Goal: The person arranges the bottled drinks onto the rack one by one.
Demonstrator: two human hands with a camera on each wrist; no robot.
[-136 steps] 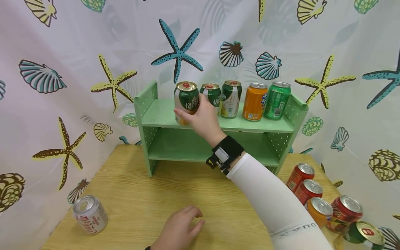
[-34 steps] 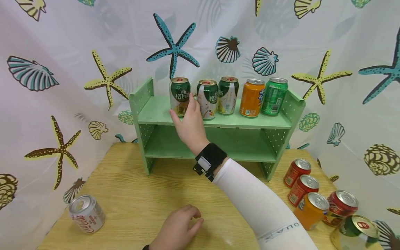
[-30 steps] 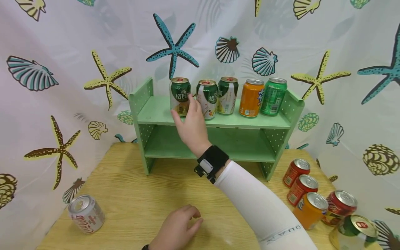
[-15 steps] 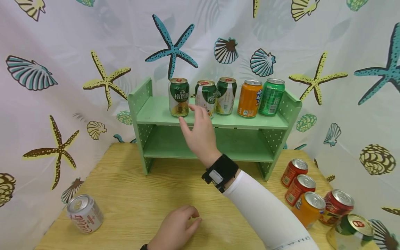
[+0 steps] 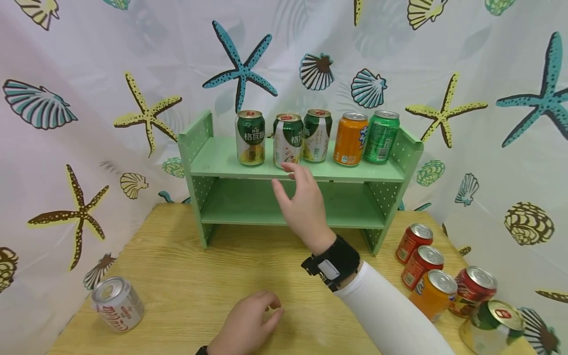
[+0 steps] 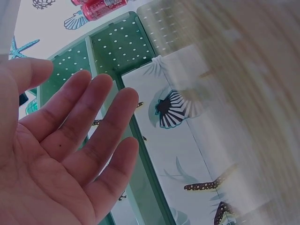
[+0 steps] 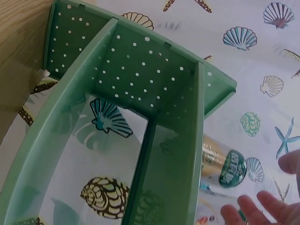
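Now right hand (image 5: 306, 207) has let go of the leftmost green can (image 5: 250, 137) at upper centre, fingers loose and empty, can shelved; left hand (image 5: 246, 325) rests on table (image 5: 186, 291).

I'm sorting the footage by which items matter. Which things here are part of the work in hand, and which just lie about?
In hand:
right hand, open, just in front of the shelf
leftmost green can, upright on the top board
green shelf

Lying about:
four more cans on the top board, such as the orange can
silver can tilted on the table
cluster of cans at the table's right
left hand resting on the table
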